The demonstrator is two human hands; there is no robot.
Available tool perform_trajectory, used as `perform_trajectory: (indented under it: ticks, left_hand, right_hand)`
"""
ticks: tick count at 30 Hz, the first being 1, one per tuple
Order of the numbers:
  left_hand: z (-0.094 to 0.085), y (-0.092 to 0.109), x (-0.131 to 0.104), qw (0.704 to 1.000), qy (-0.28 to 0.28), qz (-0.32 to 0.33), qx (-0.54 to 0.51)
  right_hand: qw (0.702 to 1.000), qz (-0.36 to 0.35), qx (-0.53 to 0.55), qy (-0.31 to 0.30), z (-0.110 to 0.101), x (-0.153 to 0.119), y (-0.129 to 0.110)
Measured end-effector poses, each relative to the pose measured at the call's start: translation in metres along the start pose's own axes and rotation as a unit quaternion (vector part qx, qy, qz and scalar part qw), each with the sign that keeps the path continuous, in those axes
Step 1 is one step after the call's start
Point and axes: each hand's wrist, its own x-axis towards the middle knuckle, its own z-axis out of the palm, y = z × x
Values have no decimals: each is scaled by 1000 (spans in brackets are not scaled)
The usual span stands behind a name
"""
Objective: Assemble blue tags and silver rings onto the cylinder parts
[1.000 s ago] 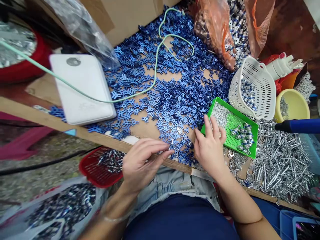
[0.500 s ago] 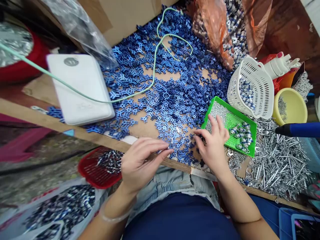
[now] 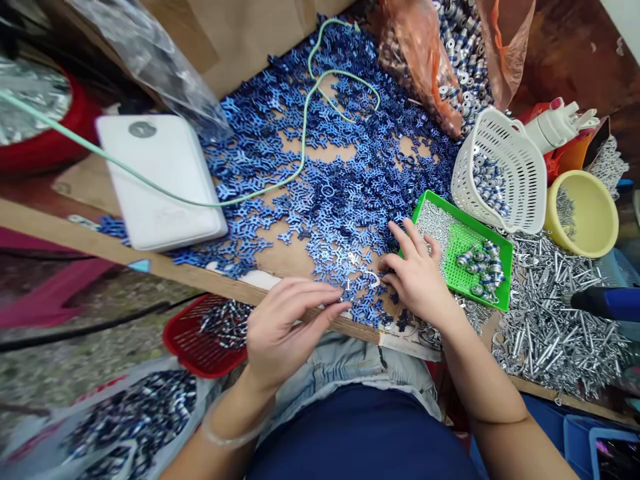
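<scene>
since half a second ago, the right hand (image 3: pixel 419 280) has edged leftward, and a silvery hook-shaped piece (image 3: pixel 373 279) now shows just left of its thumb and forefinger; its other fingers are spread near the green tray (image 3: pixel 508 275), and i cannot tell whether the piece is gripped. farther left, the left hand (image 3: pixel 295 327) pinches a small part (image 3: pixel 342 298) between thumb and forefinger, with blue three-armed pieces (image 3: pixel 325 250) just beyond its fingertips on the worktop (image 3: pixel 286 259).
</scene>
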Motion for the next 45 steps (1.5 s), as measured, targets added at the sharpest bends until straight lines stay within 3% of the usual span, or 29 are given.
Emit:
perform_trajectory:
  ticks: [11,13,15,17,20,22,26,29,39,45]
  left_hand:
    - [2,9,2,1000,-13,21,-2]
    - [3,10,2,1000,-14,23,5]
    - [3,12,2,999,-15,31,12]
    - [4,16,3,998,-15,50,24]
    - [6,21,5,993,-13,97,59]
    - [7,25,5,987,-18,133,86]
    - [7,30,3,974,-54,197,94]
    - [5,32,-1,970,-73,214,86]
    - [11,42,-2,971,-94,206,76]
    - [15,41,-2,972,-86,212,61]
  right_hand:
    - [999,-25,-44,-14,-7,0,-13]
    - [1000,-16,6,15,-11,-5,-14]
    - [988,29,137,65,-18,-13,-16]
    - [932,85,343,73,-25,-23,-19]
    - [801,132,583,26,-27,-37,-24]
    - [773,147,616,26,-25,-42,-27]
    - [804,172,567,51,-22,-46,-28]
    - [809,178,558,47,-24,-49,-28]
    - [757,178,629,18,-22,-57,-19]
    - [798,167,579,24,-21,-60,-18]
